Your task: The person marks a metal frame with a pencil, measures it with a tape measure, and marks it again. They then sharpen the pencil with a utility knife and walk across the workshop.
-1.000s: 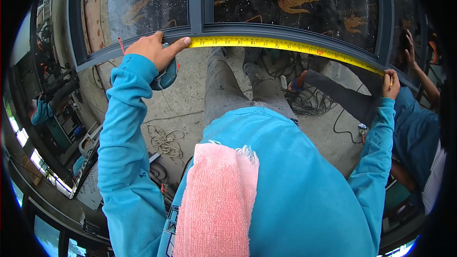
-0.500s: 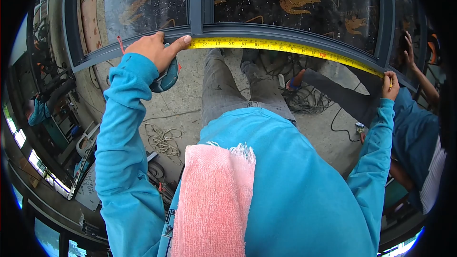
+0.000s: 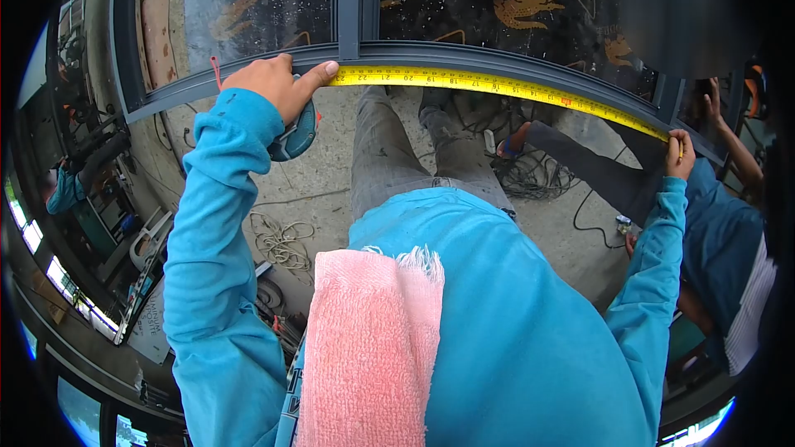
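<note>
Moved: a blurred patch (image 3: 683,8) has come over the right side of the gray frame (image 3: 431,51) since the earlier view, and what it covers cannot be told; both hands are kept in about the same places along the frame.
Pink towel (image 3: 373,348): draped over the blue shirt (image 3: 505,290), on the near side of the frame.
Left hand (image 3: 269,87): laid over the frame's near rail, left of its divider; the tape case (image 3: 296,136) is held beneath the palm, and the blade is pressed by the thumb.
Right hand (image 3: 679,165): closed at the frame's right corner; the blade's end is pinched there, with a thin yellow stick (image 3: 681,151) also held.
Yellow blade (image 3: 451,81): stretched between the hands along the frame's near edge.
Dark board (image 3: 447,12): seen through the frame, printed with brown figures, strewn with white flecks.
Co-worker (image 3: 729,207): seen beyond the right hand, one raised hand (image 3: 712,103) near the frame's right end.
Dark cables (image 3: 538,174): coiled on the floor below the frame.
</note>
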The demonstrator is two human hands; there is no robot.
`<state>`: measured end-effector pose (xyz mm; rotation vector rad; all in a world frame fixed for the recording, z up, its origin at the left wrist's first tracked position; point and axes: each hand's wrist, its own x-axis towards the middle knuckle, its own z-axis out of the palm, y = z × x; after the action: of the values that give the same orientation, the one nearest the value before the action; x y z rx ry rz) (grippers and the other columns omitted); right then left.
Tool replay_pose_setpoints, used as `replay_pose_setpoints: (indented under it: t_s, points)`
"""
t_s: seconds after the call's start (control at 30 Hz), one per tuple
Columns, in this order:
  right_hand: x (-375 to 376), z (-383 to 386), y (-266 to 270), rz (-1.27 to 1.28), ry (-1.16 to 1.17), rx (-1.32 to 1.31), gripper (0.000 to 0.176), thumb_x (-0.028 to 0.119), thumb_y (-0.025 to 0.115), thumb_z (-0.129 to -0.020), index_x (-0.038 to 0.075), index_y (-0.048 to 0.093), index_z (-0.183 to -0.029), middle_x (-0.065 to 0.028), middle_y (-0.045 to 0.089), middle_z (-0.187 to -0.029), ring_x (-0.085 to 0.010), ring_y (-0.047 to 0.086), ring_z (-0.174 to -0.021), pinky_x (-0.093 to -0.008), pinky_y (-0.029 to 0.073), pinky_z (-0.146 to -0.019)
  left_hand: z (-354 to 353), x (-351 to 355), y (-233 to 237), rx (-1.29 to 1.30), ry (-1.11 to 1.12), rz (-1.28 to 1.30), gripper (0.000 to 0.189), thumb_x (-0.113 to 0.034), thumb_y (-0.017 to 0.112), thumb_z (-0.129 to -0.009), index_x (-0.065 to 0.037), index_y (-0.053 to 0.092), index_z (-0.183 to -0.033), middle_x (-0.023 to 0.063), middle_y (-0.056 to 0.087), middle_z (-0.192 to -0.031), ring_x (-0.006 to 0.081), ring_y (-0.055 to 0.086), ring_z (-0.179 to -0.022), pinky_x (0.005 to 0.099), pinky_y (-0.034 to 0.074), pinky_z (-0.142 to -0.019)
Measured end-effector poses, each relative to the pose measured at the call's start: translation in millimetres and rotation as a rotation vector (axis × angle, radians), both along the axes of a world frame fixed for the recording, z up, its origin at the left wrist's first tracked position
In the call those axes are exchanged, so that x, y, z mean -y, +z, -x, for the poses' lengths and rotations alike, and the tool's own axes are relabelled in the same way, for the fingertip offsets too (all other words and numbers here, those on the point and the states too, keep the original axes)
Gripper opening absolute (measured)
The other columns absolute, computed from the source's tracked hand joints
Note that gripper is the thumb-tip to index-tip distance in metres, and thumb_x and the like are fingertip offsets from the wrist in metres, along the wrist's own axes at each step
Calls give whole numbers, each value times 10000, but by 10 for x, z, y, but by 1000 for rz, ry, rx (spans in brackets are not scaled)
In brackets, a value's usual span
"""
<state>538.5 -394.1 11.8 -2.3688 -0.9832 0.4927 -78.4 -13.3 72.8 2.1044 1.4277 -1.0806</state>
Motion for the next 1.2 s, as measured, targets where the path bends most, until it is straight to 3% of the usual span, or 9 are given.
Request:
replay_pose_setpoints:
  t_s: [0.37, 0.47, 0.67, 0.77, 0.87, 0.9, 0.97, 1.07, 1.2]
  points:
    - [38, -77, -35, 1, -4, -35, 112, 94, 526, -910, 37, 617, -943, 2, 594, -909, -105, 576, -839, -231, 497, -749, -60, -20, 40, -39, -14, 50, 932, -816, 289, -854, 16, 677, -1018, 184, 681, -787, 291, 707, -769, 430, 564, -701]
    - [54, -113, -76, -23, -16, -89, 106, 107, 538, -916, 51, 621, -951, 8, 594, -917, -96, 573, -833, -225, 493, -738, -53, -15, 14, -55, -34, 28, 916, -802, 286, -864, 0, 688, -1048, 186, 707, -929, 316, 701, -890, 450, 561, -745]
    - [36, -79, -31, -36, -36, -26, 186, 132, 555, -913, 71, 639, -1067, 6, 605, -926, -84, 570, -821, -224, 493, -712, -32, -24, -17, -59, -43, 8, 912, -806, 315, -850, 7, 674, -1058, 222, 691, -954, 339, 682, -931, 456, 531, -822]
    - [-110, 413, 164, -237, -448, -102, 270, 172, 564, -911, 93, 613, -1164, -24, 622, -1007, -129, 611, -860, -276, 531, -709, -101, -34, 124, 17, 6, 63, 838, -740, 362, -880, 17, 658, -1085, 263, 664, -1067, 390, 632, -1036, 449, 462, -919]
    - [26, 592, 9, -564, -698, -454, 269, 157, 499, -943, 75, 537, -1196, -72, 627, -1017, -173, 629, -786, -327, 561, -650, -33, -39, 44, 51, -67, 18, 836, -734, 336, -886, 20, 642, -1079, 282, 656, -1055, 411, 618, -1041, 475, 461, -905]
    - [2, 708, 37, -614, -727, -519, 250, 145, 468, -949, 70, 557, -1171, -101, 643, -1060, -211, 641, -851, -364, 560, -757, -1, -63, 7, 43, -88, 30, 839, -727, 330, -892, 29, 635, -1091, 291, 651, -1057, 419, 614, -1043, 484, 456, -911]
    - [9, 802, 66, -785, -720, -671, 257, 85, 482, -927, 38, 564, -1165, -103, 654, -1043, -214, 645, -888, -368, 554, -798, 118, -98, -40, 44, -113, 18, 827, -716, 329, -900, 31, 632, -1088, 304, 646, -1050, 429, 609, -1048, 487, 452, -916]
    - [19, 760, 133, -869, -699, -684, 250, -14, 565, -869, -16, 595, -1117, -113, 671, -1001, -180, 667, -863, -323, 570, -779, -15, -100, -6, 5, -127, 42, 818, -706, 327, -907, 25, 624, -1124, 311, 642, -1058, 439, 600, -1060, 484, 449, -924]
    - [-25, 706, 180, -749, -656, -548, 175, 8, 583, -892, -23, 614, -1061, -108, 679, -939, -168, 676, -847, -295, 594, -733, 6, -70, -13, -12, -101, 11, 795, -685, 341, -918, 17, 610, -1177, 313, 639, -1070, 449, 592, -1068, 484, 448, -922]
